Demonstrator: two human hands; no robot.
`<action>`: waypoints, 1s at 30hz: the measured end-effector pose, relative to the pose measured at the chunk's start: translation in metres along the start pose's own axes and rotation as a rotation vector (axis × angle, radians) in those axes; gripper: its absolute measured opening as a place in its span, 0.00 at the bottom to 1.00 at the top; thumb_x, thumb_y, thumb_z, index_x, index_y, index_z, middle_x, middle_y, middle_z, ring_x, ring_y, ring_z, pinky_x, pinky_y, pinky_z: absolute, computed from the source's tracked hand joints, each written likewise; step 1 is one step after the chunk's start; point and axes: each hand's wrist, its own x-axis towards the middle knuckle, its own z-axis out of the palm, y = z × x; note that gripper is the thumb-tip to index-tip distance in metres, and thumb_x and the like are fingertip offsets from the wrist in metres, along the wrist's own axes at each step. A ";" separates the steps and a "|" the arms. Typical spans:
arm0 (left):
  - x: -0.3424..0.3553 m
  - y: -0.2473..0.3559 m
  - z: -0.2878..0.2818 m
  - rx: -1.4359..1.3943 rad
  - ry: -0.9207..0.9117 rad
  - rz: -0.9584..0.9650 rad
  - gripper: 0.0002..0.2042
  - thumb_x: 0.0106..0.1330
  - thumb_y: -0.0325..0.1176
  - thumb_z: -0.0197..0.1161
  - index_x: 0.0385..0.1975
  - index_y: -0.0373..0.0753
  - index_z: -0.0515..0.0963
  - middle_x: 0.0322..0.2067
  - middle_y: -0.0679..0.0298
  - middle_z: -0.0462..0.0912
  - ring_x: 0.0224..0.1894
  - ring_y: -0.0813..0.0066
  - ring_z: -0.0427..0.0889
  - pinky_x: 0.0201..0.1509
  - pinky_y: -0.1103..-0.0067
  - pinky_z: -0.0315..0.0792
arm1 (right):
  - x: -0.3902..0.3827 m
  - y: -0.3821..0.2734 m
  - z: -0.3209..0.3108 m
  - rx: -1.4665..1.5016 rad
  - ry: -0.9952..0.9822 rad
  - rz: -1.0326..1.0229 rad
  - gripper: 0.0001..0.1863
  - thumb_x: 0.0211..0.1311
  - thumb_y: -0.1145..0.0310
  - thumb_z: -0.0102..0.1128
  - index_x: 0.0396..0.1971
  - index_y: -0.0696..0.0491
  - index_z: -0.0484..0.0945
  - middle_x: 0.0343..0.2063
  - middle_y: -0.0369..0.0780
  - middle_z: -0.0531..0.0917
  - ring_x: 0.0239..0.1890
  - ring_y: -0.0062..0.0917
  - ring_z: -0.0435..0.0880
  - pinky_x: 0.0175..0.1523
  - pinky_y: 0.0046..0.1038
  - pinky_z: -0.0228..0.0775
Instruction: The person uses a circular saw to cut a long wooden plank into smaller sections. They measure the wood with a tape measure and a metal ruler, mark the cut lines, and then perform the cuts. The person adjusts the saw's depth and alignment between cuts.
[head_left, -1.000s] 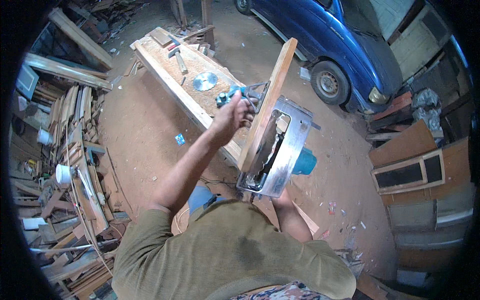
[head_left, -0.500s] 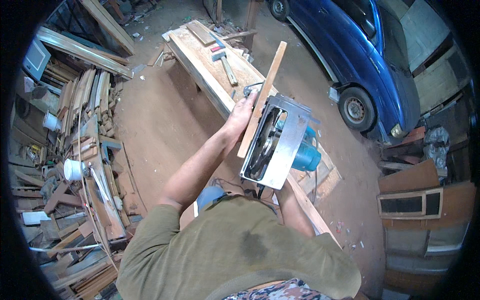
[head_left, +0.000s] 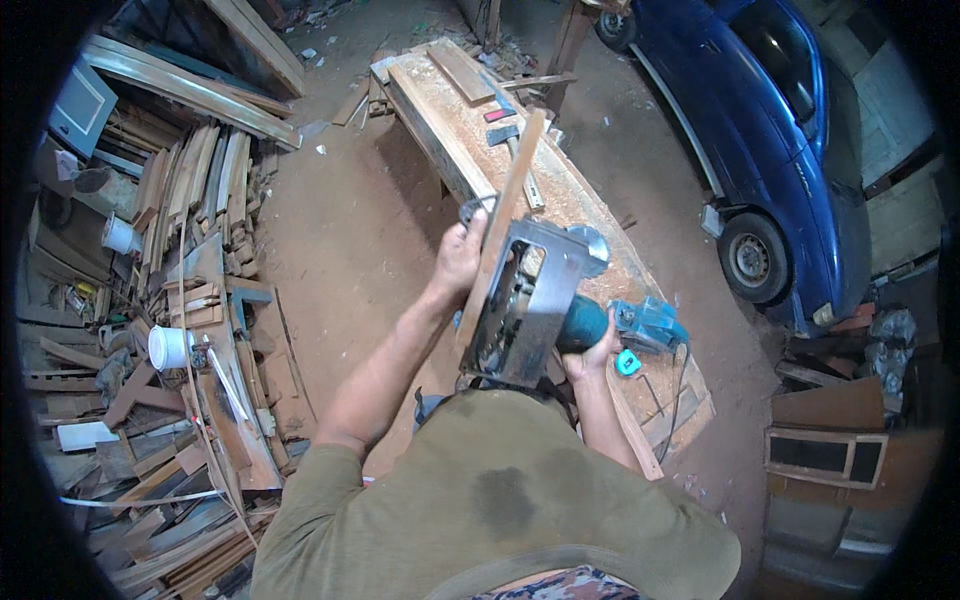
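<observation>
A circular saw (head_left: 545, 285) is held in front of my chest, its metal base plate facing up. Along the plate's left side runs a long wooden strip (head_left: 508, 225). My left hand (head_left: 460, 258) is closed at that left side, beside the strip, thumb near a dark curved part; its fingertips are hidden behind the saw. On the right, my right hand (head_left: 592, 358) wraps round the teal motor housing. Beyond my right hand, a teal power tool (head_left: 648, 325) and a teal tape measure (head_left: 627, 362) rest on the wooden workbench (head_left: 590, 200).
A hammer (head_left: 525, 172) and a loose board (head_left: 460, 72) lie on the sawdust-covered bench. Offcuts and planks (head_left: 190, 190) are piled at the left, near a white bucket (head_left: 170, 347). A blue car (head_left: 765, 150) stands at the right, with wooden panels (head_left: 825, 455) nearer.
The saw has shifted slightly left and lower in view and its plate has turned. My right hand, partly hidden before, now shows on the motor housing. The teal power tool has come into view.
</observation>
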 end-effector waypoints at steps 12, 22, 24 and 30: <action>0.291 0.015 -0.067 -0.035 -0.017 -0.092 0.20 0.77 0.50 0.52 0.39 0.38 0.80 0.26 0.66 0.83 0.24 0.78 0.82 0.27 0.79 0.78 | 0.244 0.020 0.092 -0.203 0.108 -0.104 0.34 0.60 0.40 0.59 0.57 0.50 0.69 0.51 0.44 0.78 0.51 0.39 0.81 0.62 0.48 0.72; 0.398 -0.020 -0.136 -0.088 -0.125 -0.274 0.21 0.77 0.51 0.52 0.45 0.37 0.80 0.32 0.64 0.85 0.28 0.76 0.84 0.33 0.78 0.81 | 0.295 0.024 0.098 -0.624 0.193 -0.032 0.28 0.66 0.46 0.60 0.53 0.54 0.74 0.47 0.41 0.81 0.53 0.32 0.80 0.61 0.39 0.70; 0.411 -0.024 -0.150 -0.099 -0.143 -0.313 0.19 0.76 0.49 0.54 0.46 0.37 0.80 0.33 0.62 0.85 0.29 0.75 0.85 0.33 0.78 0.82 | 0.309 0.003 0.097 -1.082 0.156 0.038 0.26 0.66 0.47 0.61 0.49 0.56 0.78 0.42 0.40 0.83 0.52 0.29 0.81 0.62 0.35 0.70; 0.436 -0.007 -0.152 0.007 -0.194 -0.452 0.18 0.76 0.46 0.55 0.51 0.38 0.80 0.39 0.64 0.86 0.36 0.78 0.85 0.38 0.78 0.82 | 0.392 -0.031 0.187 -1.092 -0.230 0.107 0.15 0.72 0.68 0.57 0.52 0.59 0.79 0.43 0.42 0.85 0.44 0.27 0.83 0.52 0.32 0.76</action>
